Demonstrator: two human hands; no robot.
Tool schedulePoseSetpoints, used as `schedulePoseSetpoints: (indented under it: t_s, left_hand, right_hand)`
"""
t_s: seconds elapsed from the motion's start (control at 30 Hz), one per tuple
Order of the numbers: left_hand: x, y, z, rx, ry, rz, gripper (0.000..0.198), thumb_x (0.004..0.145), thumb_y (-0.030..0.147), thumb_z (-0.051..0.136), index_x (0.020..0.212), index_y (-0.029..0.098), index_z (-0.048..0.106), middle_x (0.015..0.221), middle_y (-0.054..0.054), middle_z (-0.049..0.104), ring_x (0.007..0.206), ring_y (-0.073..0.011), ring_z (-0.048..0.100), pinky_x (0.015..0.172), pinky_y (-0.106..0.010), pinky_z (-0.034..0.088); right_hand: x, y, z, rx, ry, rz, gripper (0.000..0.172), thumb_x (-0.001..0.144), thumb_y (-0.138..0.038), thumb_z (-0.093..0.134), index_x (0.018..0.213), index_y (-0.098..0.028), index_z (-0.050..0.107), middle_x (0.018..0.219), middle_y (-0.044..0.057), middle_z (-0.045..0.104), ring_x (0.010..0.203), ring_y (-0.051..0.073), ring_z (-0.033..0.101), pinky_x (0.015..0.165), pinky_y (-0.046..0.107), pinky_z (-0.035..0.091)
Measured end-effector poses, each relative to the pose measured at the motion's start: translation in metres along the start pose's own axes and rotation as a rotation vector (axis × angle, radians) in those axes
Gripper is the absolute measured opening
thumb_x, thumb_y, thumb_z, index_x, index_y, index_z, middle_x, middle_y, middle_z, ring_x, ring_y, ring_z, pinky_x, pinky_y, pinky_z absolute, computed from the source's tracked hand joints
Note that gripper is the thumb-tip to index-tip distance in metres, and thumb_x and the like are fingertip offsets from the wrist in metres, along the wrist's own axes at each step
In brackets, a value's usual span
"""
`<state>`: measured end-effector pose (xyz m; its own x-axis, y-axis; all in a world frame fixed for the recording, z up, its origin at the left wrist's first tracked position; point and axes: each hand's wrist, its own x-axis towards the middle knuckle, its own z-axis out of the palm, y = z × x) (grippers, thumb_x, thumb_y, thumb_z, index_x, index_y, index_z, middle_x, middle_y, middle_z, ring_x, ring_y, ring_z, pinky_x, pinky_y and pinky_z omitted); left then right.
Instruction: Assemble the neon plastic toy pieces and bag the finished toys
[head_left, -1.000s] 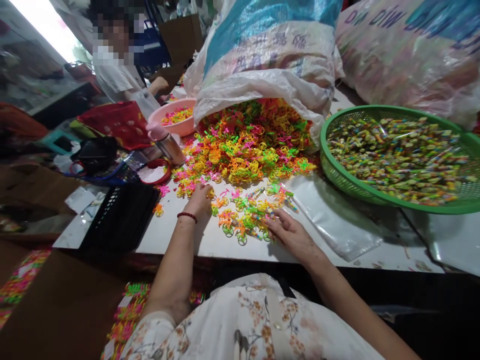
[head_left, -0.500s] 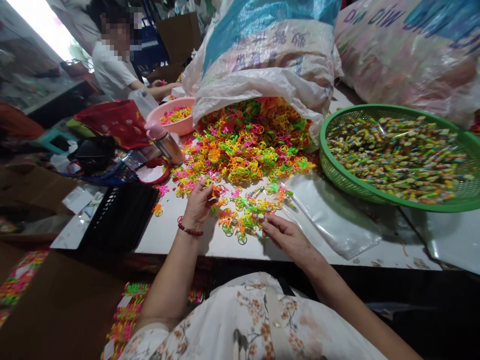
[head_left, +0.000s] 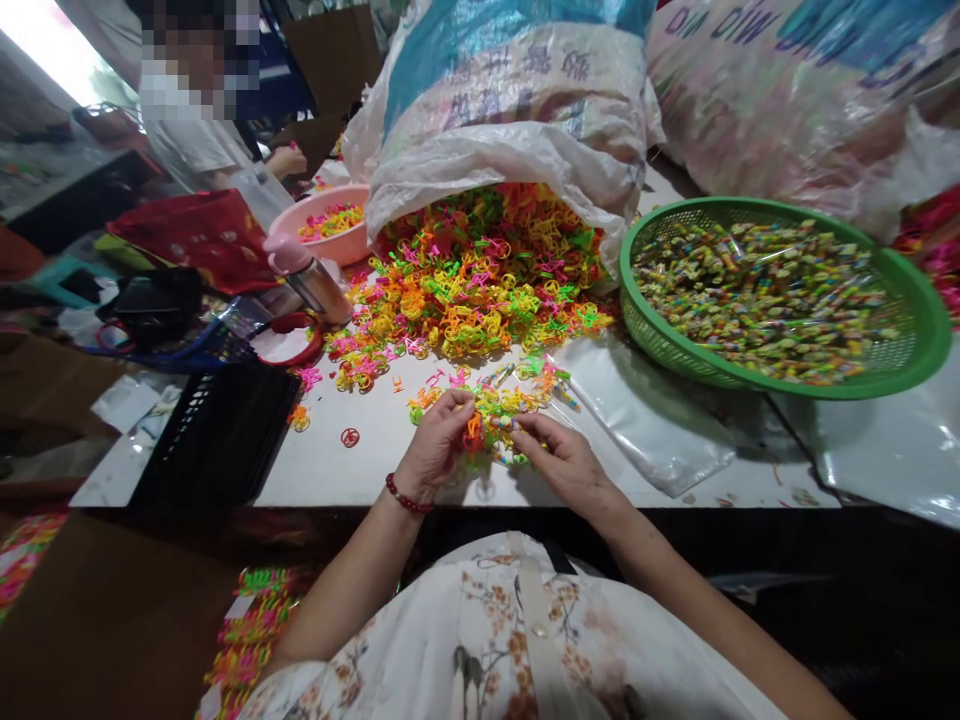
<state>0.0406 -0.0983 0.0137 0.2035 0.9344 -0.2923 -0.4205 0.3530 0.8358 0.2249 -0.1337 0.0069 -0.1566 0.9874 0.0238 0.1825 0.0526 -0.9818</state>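
My left hand (head_left: 436,448), with a red bead bracelet on the wrist, pinches a small orange plastic piece (head_left: 472,430) between thumb and fingers. Close on its right, my right hand (head_left: 566,462) grips a short stick with a coloured print (head_left: 505,423), its tip pointing at the orange piece. The two held things nearly meet; whether they touch I cannot tell. Under and behind the hands lie loose plastic pieces (head_left: 536,372) in green, yellow, orange and pink. Farther back, a large heap of the same pieces (head_left: 480,300) spills from a woven sack (head_left: 510,150).
On the right stands a green basket (head_left: 787,385) full of printed sticks, with clear plastic bags (head_left: 652,420) beside it. Leftward are a black crate (head_left: 217,430), a red-rimmed dish (head_left: 289,345), a pink-capped bottle (head_left: 304,270) and a pink basin (head_left: 352,245). A co-worker (head_left: 187,140) is behind.
My left hand has moved right, toward my right hand, bringing the orange piece up to the stick. A red ring-shaped piece now lies alone on the table at left. The view has shifted slightly.
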Motion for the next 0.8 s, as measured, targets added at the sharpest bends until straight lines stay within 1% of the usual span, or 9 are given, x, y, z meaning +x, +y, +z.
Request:
schedulePoseSetpoints:
  t_s: [0.07,0.17,0.23,0.4,0.5,0.6,0.7,0.8]
  left_hand:
    - [-0.001,-0.007,0.006,0.014,0.002,0.041,0.036,0.075,0.040,0.075,0.093,0.020,0.051,0.068,0.007,0.053,0.053,-0.0064,0.054,0.051,-0.019,0.044]
    - [-0.003,-0.014,0.014,0.065,0.051,0.098,0.035,0.079,0.045,0.070,0.094,0.022,0.048,0.066,0.008,0.048,0.044,-0.0055,0.046,0.043,-0.019,0.038]
    - [-0.004,-0.017,0.018,0.110,0.080,0.112,0.034,0.082,0.049,0.066,0.094,0.024,0.046,0.066,0.009,0.046,0.043,-0.0055,0.043,0.040,-0.020,0.036]
    - [-0.007,-0.022,0.020,0.242,0.067,0.146,0.034,0.085,0.053,0.061,0.095,0.026,0.043,0.068,0.008,0.047,0.044,-0.0061,0.042,0.042,-0.020,0.036]
    - [-0.008,-0.024,0.020,0.317,0.054,0.166,0.032,0.086,0.052,0.060,0.094,0.025,0.045,0.067,0.007,0.045,0.045,-0.0062,0.040,0.043,-0.020,0.035]
    - [-0.008,-0.026,0.020,0.378,0.082,0.196,0.031,0.086,0.051,0.060,0.093,0.024,0.046,0.067,0.006,0.043,0.048,-0.0065,0.039,0.044,-0.020,0.035]
    - [-0.009,-0.026,0.021,0.403,0.103,0.204,0.031,0.086,0.051,0.060,0.093,0.024,0.047,0.069,0.006,0.044,0.048,-0.0068,0.040,0.043,-0.020,0.035]
    - [-0.010,-0.025,0.021,0.410,0.089,0.177,0.032,0.085,0.052,0.060,0.092,0.024,0.047,0.067,0.006,0.044,0.046,-0.0068,0.040,0.041,-0.020,0.035]
  right_hand:
    - [-0.001,-0.002,0.000,-0.065,0.010,-0.022,0.027,0.092,-0.040,0.056,0.106,-0.020,0.068,0.098,0.004,0.071,0.089,0.019,0.064,0.081,0.030,0.049]
    - [-0.003,-0.006,0.002,-0.129,0.024,-0.041,0.027,0.093,-0.039,0.054,0.105,-0.020,0.069,0.094,0.004,0.072,0.084,0.019,0.065,0.078,0.030,0.049]
    - [-0.004,-0.006,0.003,-0.151,0.030,-0.057,0.027,0.093,-0.039,0.054,0.103,-0.019,0.070,0.090,0.004,0.072,0.081,0.018,0.065,0.074,0.029,0.048]
    - [-0.007,-0.003,0.006,-0.192,0.020,-0.080,0.027,0.094,-0.039,0.053,0.099,-0.020,0.070,0.084,0.004,0.071,0.076,0.019,0.065,0.069,0.028,0.048]
    - [-0.008,-0.001,0.007,-0.196,0.040,-0.097,0.025,0.094,-0.037,0.053,0.102,-0.020,0.069,0.088,0.005,0.072,0.079,0.019,0.066,0.072,0.030,0.049]
    - [-0.009,0.000,0.007,-0.206,0.047,-0.123,0.025,0.093,-0.035,0.054,0.104,-0.019,0.069,0.094,0.007,0.073,0.083,0.021,0.066,0.075,0.031,0.050]
    - [-0.009,0.000,0.005,-0.204,0.012,-0.132,0.022,0.094,-0.034,0.053,0.101,-0.021,0.069,0.092,0.006,0.073,0.083,0.020,0.066,0.074,0.031,0.050]
    - [-0.010,-0.001,0.004,-0.188,-0.017,-0.144,0.019,0.093,-0.032,0.055,0.099,-0.021,0.070,0.091,0.004,0.073,0.082,0.019,0.066,0.074,0.030,0.050]
